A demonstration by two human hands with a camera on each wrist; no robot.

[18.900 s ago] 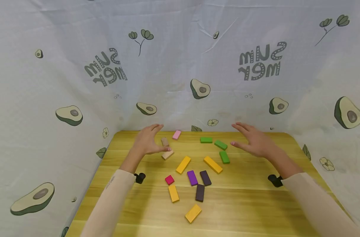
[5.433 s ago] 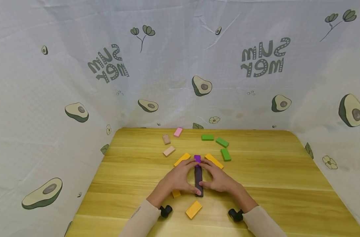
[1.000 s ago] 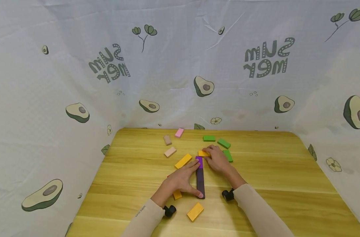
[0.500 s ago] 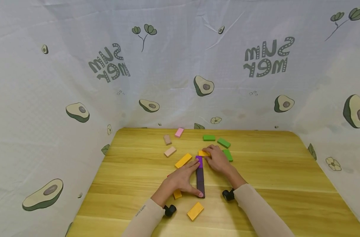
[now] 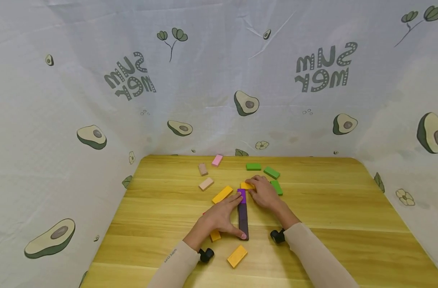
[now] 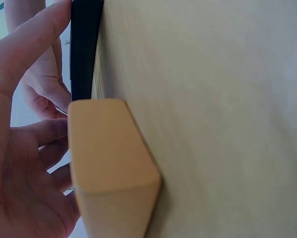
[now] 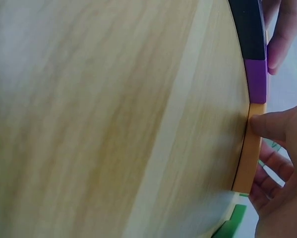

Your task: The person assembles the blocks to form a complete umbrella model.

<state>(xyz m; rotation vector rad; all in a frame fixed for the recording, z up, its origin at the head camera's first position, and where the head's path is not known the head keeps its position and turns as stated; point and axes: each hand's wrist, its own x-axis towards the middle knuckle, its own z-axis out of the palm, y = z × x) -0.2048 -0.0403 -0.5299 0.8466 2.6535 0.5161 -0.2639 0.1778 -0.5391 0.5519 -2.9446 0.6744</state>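
Note:
Two black blocks (image 5: 243, 220) and a purple block (image 5: 242, 197) lie end to end in a straight row on the table. My left hand (image 5: 220, 216) spans the row from its left side, fingertips on the purple block and thumb on the near black block's end. My right hand (image 5: 266, 195) pinches a long yellow block (image 7: 248, 148) between thumb and fingers, lying crosswise at the purple block's far end. The right wrist view shows the yellow block's end meeting the purple one. My right fingers cover part of the yellow block in the head view.
Left of the row lie a long yellow block (image 5: 222, 195), a shorter yellow block (image 5: 215, 235) and a mostly hidden red block. Another yellow block (image 5: 237, 256) lies nearer me. Green blocks (image 5: 272, 173), tan blocks (image 5: 206, 184) and a pink block (image 5: 217, 160) lie farther back.
From scattered blocks, the black and purple ones were brought into a row between both hands. Then my right hand took the right-hand long yellow block to the row's far end; both hands now stay still.

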